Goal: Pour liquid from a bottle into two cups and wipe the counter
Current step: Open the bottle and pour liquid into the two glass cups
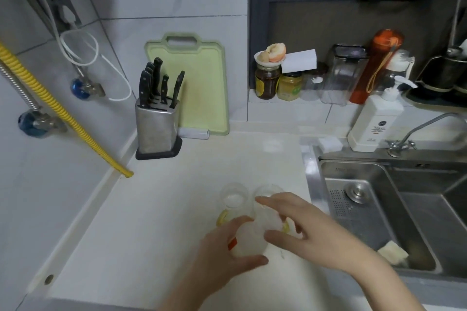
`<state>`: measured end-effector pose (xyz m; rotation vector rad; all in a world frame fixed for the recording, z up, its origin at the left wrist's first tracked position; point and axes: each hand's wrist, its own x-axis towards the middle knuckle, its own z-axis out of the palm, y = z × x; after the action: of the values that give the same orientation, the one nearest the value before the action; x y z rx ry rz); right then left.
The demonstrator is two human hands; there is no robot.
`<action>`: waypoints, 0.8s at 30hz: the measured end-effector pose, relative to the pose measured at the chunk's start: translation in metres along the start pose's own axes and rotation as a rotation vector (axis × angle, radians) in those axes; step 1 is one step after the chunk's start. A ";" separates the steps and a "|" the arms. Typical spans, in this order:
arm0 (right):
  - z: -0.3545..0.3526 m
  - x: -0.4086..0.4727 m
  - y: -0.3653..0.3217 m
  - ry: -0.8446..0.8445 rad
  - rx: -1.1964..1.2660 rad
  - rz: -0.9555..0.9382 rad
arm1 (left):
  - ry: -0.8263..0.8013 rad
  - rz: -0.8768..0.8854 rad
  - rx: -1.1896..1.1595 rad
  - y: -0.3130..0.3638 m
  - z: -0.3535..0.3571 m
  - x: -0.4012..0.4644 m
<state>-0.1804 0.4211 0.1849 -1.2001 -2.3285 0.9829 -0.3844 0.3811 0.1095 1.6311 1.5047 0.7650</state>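
Two clear cups stand side by side on the white counter [156, 222]. The left cup [233, 197] and the right cup [268, 190] each show a bit of yellow at the base. Just in front of them is a clear, whitish bottle [249, 238] with a red label edge, tilted over the counter. My left hand [222, 257] grips its body from the left. My right hand [310, 230] reaches in from the right, thumb and fingers closed around the bottle's upper end near the right cup. Blur hides the cap.
A steel sink [374, 209] with a sponge [393, 252] in it lies to the right, with a faucet [417, 134] and a white pump bottle [374, 121] behind. At the back left stand a knife block [156, 129] and a green cutting board [202, 83]. Jars line the ledge.
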 end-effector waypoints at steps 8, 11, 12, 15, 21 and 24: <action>0.016 0.004 0.006 -0.041 0.055 -0.005 | -0.104 0.031 0.049 -0.022 -0.008 0.009; 0.018 -0.002 0.016 -0.030 0.153 0.004 | -0.122 0.037 0.015 -0.034 -0.007 0.010; 0.020 -0.003 0.021 0.029 0.228 0.022 | -0.120 0.036 0.000 -0.036 -0.006 0.010; 0.029 -0.012 0.045 0.257 0.475 0.160 | -0.112 0.043 -0.024 -0.042 -0.006 0.012; 0.110 -0.052 0.113 0.530 0.354 0.571 | -0.076 0.025 -0.018 -0.045 -0.013 0.013; 0.136 -0.064 0.135 0.555 0.109 0.597 | -0.057 0.002 -0.023 -0.045 -0.015 0.013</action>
<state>-0.1433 0.3660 -0.0057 -1.8833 -1.4988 0.7870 -0.4191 0.3962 0.0782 1.6241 1.4493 0.7288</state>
